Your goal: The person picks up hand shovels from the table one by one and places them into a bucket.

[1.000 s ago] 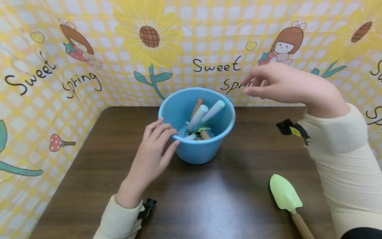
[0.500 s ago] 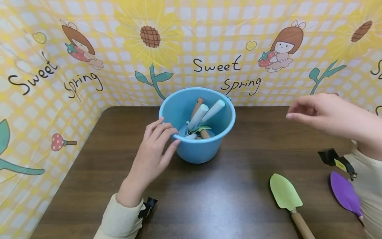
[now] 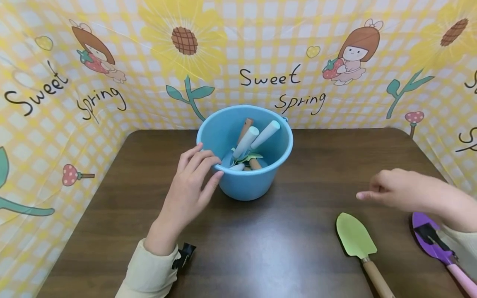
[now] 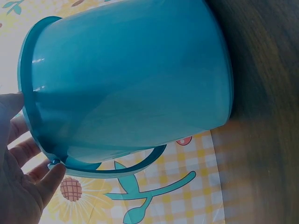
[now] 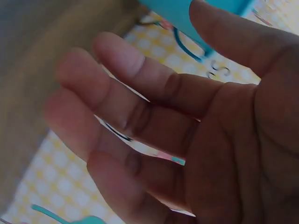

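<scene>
A light blue bucket (image 3: 246,186) stands upright on the dark wooden table. My left hand (image 3: 186,186) holds its near-left rim, fingertips over the edge and thumb at the front. In the left wrist view, the bucket's handle (image 4: 140,167) hangs by my little finger. Inside lie several tools, with two pale blue handles (image 3: 246,142) and a brown handle (image 3: 245,128) sticking up. My right hand (image 3: 404,188) hovers over the right side of the table, holding nothing, its fingers loosely bent. Nearest to it are a green trowel (image 3: 354,236) and a purple trowel (image 3: 421,221), partly hidden by the wrist.
A yellow checked cloth (image 3: 253,41) with printed flowers and lettering hangs behind and to the sides of the table (image 3: 156,182). The green trowel's wooden handle (image 3: 376,277) and the purple one's pink handle (image 3: 462,281) point toward the near right.
My right hand has moved from beside the bucket to the right, then down toward the table. The purple trowel has come into view. My left hand stays on the rim.
</scene>
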A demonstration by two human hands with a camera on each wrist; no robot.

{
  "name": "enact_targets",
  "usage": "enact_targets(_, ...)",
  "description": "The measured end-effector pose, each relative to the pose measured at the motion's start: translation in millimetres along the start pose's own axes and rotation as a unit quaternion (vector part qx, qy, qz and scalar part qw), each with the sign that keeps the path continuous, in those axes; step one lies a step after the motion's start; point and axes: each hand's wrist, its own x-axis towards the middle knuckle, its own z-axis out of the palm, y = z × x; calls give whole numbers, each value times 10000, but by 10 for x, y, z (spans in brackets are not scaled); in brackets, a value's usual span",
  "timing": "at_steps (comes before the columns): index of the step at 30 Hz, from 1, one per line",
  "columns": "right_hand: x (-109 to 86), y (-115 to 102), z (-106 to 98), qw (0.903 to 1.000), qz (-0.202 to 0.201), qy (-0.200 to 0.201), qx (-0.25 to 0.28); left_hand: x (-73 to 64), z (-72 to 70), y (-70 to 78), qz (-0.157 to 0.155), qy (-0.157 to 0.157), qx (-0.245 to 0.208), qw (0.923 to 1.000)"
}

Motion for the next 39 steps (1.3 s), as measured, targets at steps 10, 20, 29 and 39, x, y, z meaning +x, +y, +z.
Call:
enact_targets(10,-71,32,555,9898,276,-1326,446,6,-13,2,35,3,15,10000)
enact_targets(20,-109,-60,955,9753,398,-2047,734,23,-21,6,-29,-76,9,10000)
enact_targets(29,-194,-52,1079,9673,576,-2318,857,22,-20,10,-50,-94,6,9999)
enact_targets(39,-235,-12,1135,9607,555,-2509,1051,17,-16,4,-68,-87,11,9999)
